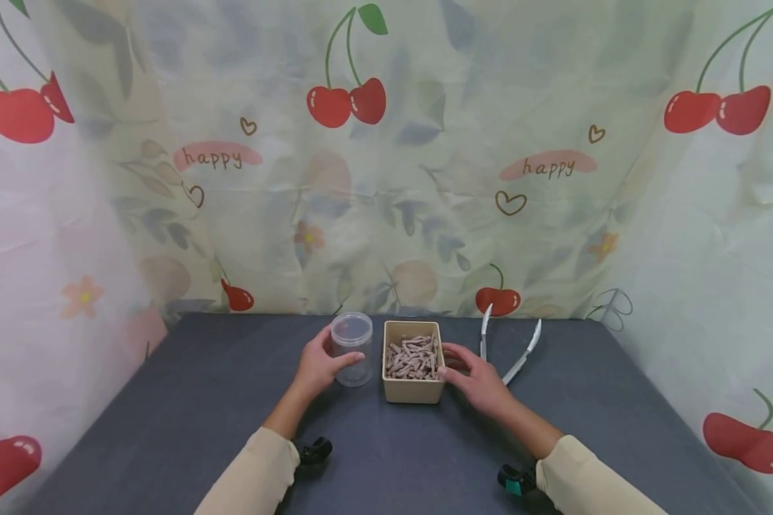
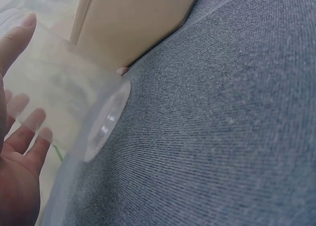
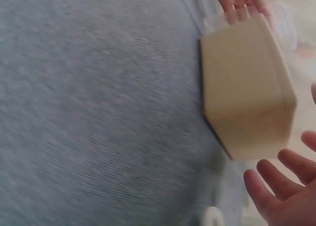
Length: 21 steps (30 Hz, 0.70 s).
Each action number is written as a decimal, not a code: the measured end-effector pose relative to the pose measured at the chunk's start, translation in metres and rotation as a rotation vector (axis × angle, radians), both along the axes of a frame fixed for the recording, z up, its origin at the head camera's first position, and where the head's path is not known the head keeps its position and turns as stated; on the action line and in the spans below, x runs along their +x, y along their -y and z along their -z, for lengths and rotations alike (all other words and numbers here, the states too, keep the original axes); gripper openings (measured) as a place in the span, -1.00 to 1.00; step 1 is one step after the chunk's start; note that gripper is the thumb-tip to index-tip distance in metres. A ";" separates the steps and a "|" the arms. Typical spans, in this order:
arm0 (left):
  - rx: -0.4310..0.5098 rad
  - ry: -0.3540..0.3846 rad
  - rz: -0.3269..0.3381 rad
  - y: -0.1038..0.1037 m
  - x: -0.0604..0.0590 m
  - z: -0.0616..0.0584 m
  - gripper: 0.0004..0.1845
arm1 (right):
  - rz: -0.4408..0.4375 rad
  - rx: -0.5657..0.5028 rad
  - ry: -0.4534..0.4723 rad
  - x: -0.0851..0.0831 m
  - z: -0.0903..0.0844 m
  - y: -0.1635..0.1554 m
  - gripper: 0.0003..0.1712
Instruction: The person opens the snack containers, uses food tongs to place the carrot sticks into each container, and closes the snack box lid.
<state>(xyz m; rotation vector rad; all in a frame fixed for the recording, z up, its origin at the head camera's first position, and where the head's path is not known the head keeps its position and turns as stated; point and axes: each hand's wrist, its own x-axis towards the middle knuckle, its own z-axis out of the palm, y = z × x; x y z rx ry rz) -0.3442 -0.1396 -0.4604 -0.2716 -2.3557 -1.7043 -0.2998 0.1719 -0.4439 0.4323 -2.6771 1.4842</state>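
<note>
One jar (image 1: 353, 348) – left hand (image 1: 318, 368) grip clamped; one box (image 1: 413, 390), one tongs (image 1: 512, 346) – right hand (image 1: 477, 379) fingers apart.

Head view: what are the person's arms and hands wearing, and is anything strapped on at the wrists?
Both hands are bare, left hand and right hand, with no gloves or rings visible. Each arm wears a long cream fabric sleeve ending at the wrist. A small black device sits at the left cuff; a black and teal device sits at the right cuff.

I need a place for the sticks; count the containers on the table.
2. A clear jar, gripped by the left hand, and a beige box of sticks just right of it, with the right hand beside it.
</note>
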 end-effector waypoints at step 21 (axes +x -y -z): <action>0.020 -0.014 0.008 -0.001 0.001 0.000 -0.13 | -0.097 0.189 -0.347 -0.008 -0.066 0.011 -0.59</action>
